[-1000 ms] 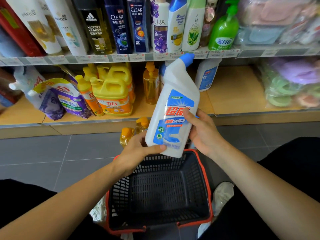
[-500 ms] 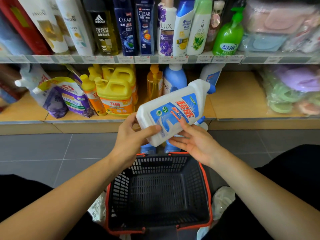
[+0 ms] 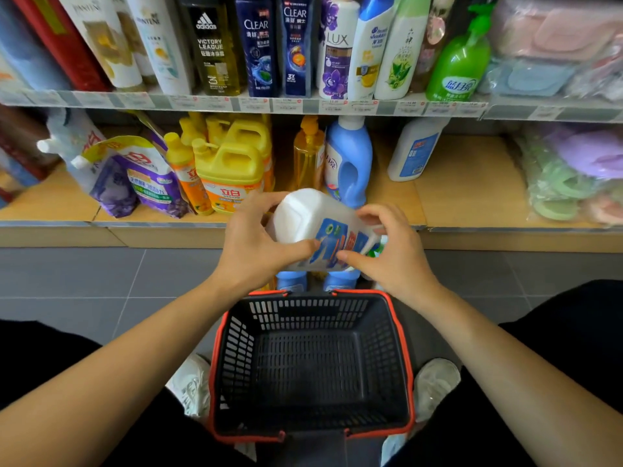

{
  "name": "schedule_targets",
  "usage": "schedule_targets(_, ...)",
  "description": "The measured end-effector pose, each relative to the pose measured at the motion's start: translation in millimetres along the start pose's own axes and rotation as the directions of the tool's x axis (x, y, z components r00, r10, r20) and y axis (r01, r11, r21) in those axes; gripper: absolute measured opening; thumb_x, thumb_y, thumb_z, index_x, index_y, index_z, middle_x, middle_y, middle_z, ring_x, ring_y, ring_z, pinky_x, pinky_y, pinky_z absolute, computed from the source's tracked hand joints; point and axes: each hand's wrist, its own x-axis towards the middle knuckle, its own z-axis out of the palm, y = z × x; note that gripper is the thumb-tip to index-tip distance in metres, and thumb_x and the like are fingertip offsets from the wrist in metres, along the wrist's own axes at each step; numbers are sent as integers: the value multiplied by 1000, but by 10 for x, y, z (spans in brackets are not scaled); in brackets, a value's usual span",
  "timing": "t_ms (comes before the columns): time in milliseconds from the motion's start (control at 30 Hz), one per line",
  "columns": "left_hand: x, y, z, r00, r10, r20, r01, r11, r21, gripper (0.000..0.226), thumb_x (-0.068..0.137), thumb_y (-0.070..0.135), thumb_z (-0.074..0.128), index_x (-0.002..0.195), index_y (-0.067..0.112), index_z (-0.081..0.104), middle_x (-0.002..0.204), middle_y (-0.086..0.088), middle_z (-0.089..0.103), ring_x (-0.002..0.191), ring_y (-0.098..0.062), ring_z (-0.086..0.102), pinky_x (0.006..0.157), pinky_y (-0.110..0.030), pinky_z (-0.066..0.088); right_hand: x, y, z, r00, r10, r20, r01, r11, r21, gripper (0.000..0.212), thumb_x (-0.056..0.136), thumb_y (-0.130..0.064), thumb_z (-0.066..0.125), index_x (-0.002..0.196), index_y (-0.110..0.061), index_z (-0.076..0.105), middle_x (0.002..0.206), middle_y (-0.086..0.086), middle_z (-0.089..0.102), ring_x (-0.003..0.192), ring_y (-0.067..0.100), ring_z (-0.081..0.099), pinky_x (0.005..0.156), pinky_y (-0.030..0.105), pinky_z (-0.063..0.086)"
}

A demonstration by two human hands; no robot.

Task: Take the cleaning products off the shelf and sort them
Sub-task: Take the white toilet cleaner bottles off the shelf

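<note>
Purple soft refill pouch [image 3: 148,187]: white spout on top, leaning on the low wooden shelf [image 3: 465,183], far to the left.
Yellow plastic jug [image 3: 229,173]: standing up, handle on top, just right of the pouch.
Left hand [image 3: 253,244]: curled round the flat bottom end of the white plastic bottle with a blue label [image 3: 300,217]. Fingers [image 3: 269,202] bent over the top, thumb pressed on the near side by the label.
White plastic bottle: up in the air, tipped onto its side, gripped between both hands. Flat bottom turned up and to the left, neck end hidden behind the right hand. Just in front of the shelf edge and above the far end of the basket.
Black plastic basket with a red rim [image 3: 310,365]: on the grey tile floor [image 3: 84,278], under the hands, between two white shoes [image 3: 435,382].
Blue plastic bottle with a handle hole [image 3: 349,163]: standing on the low shelf, right behind the gripped bottle.
Right hand [image 3: 397,257]: curled round the label end. Fingers bent over the top, thumb on the label, thumb tip close to the left thumb tip.
White upright bottle with a small blue label [image 3: 411,150]: on the low shelf, well apart from the hands.
Green pump bottle [image 3: 458,69]: on the upper shelf, to the right.
</note>
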Motion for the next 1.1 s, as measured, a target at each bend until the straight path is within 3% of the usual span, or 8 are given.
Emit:
schedule_targets(67, -20, 48, 1, 994, 81, 69, -85, 995, 55, 71, 54, 53, 81, 117, 22, 68, 102, -2, 59, 94, -14, 58, 79, -31, 51, 51, -8, -51, 992, -33, 125, 37, 999, -28, 89, 66, -33, 92, 142, -25, 47, 140, -8, 51, 131, 8, 46, 104, 21, 38)
schedule_targets(133, -48, 70, -4, 975, 165, 147, -178, 981, 81, 65, 55, 51, 81, 116, 30, 66, 97, -4, 58, 90, -13, 56, 76, -28, 47, 84, -29, -64, 958, -29, 285, 17, 999, 47, 102, 65, -30, 94, 151, -27, 39, 149, -11, 47, 138, 2, 41, 112, 24, 36)
schedule_targets(267, -77, 65, -19, 928, 252, 275, -279, 958, 66, 64, 59, 35, 89, 118, 21, 70, 98, -6, 59, 93, -11, 57, 77, -17, 40, 56, -5, -59, 884, -40, 467, -83, 967, 241, 86, 65, -17, 94, 138, -36, 51, 127, -22, 63, 121, -2, 58, 98, 20, 50)
schedule_targets(433, -89, 70, 19, 918, 210, 337, -226, 974, 8, 61, 66, 45, 87, 120, 21, 70, 107, 2, 64, 103, -10, 60, 86, -17, 43, -59, -15, 1, 926, -23, 377, -100, 948, 303, 72, 61, -14, 96, 120, -37, 62, 111, -13, 72, 107, 7, 67, 91, 32, 57)
schedule_targets(667, -101, 45, 123, 981, -46, 189, 45, 999, 6, 46, 67, 63, 72, 90, 24, 71, 90, 7, 71, 88, -16, 66, 80, -43, 53, -173, -28, 139, 960, 8, 280, -50, 988, 145, 72, 58, -30, 97, 123, -33, 66, 100, -16, 70, 94, 5, 65, 80, 34, 56)
schedule_targets(867, -105, 37, 186, 976, -130, 177, 140, 989, -44, 35, 78, 48, 77, 87, 15, 69, 85, 2, 70, 85, -24, 65, 77, -45, 52, -184, -50, 197, 960, 9, 281, -16, 1000, 24, 78, 56, -45, 93, 126, -40, 60, 94, -19, 68, 87, 4, 62, 78, 37, 55)
schedule_targets(967, -121, 21, 158, 980, -25, 198, 30, 999, -27, 18, 92, 29, 74, 105, 16, 75, 103, 2, 71, 99, -12, 64, 86, -37, 50, -175, -44, 198, 970, 39, 241, -53, 997, 53, 73, 56, -38, 96, 121, -32, 66, 92, -20, 66, 87, 8, 62, 77, 40, 55)
schedule_targets(1100, -187, 12, 89, 943, 195, 270, -210, 977, 27, 35, 97, 27, 65, 131, 19, 68, 139, 1, 60, 133, -9, 52, 109, -35, 43, -171, -33, 187, 977, 81, 199, -104, 989, 109, 70, 58, -30, 97, 121, -24, 67, 98, -15, 69, 93, 14, 65, 79, 45, 55)
